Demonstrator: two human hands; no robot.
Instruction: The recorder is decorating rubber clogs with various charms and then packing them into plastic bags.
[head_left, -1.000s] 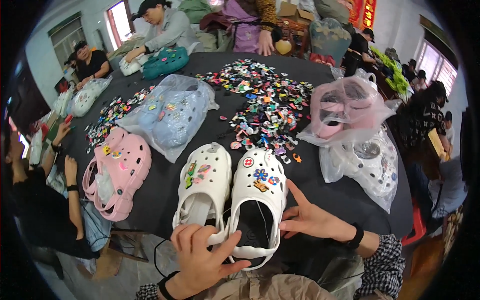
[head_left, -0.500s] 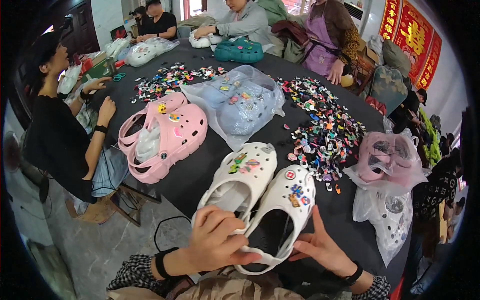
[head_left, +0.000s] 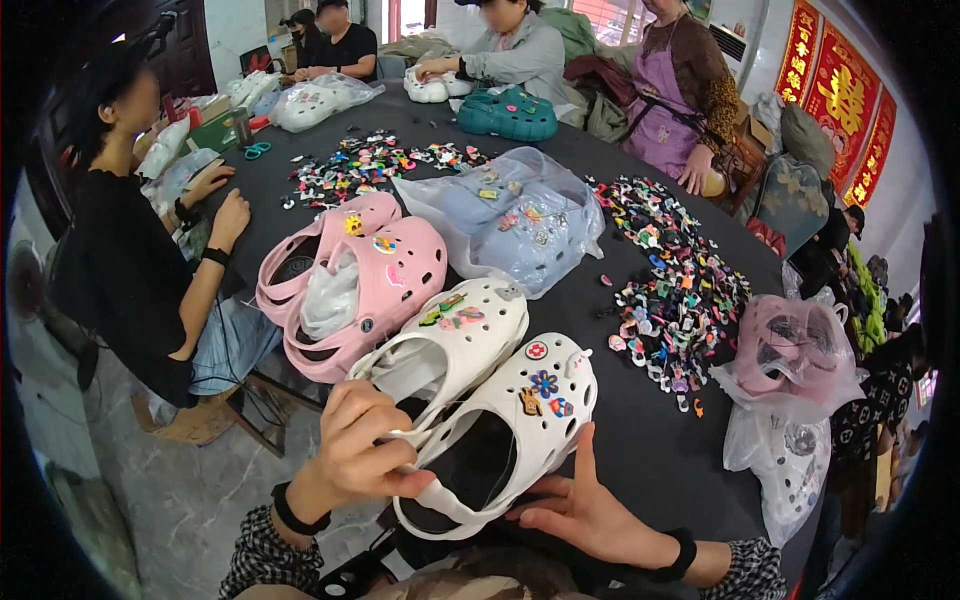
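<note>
A pair of white clogs lies tilted in front of me, toes pointing away to the right. The left white clog (head_left: 500,325) carries green and pink charms. On the right white clog (head_left: 548,432) are a blue flower charm (head_left: 544,383), a round red-and-white charm (head_left: 537,350) and a few others. My left hand (head_left: 365,440) is closed around the heel parts of the clogs. My right hand (head_left: 595,515) rests against the outer side of the right clog, index finger and thumb stretched apart; its other fingers are partly hidden.
Beside the white pair stand pink clogs (head_left: 410,260) with charms. Bagged blue clogs (head_left: 540,240), loose charm piles (head_left: 680,290) and bagged pink clogs (head_left: 790,350) lie on the dark table. Teal clogs (head_left: 508,113) sit farther back. A person in black (head_left: 130,270) sits at left; others work beyond.
The white clogs have moved left with my hands, so the left clog now overlaps the pink one. The whole view has shifted, moving the table's things slightly right and down.
</note>
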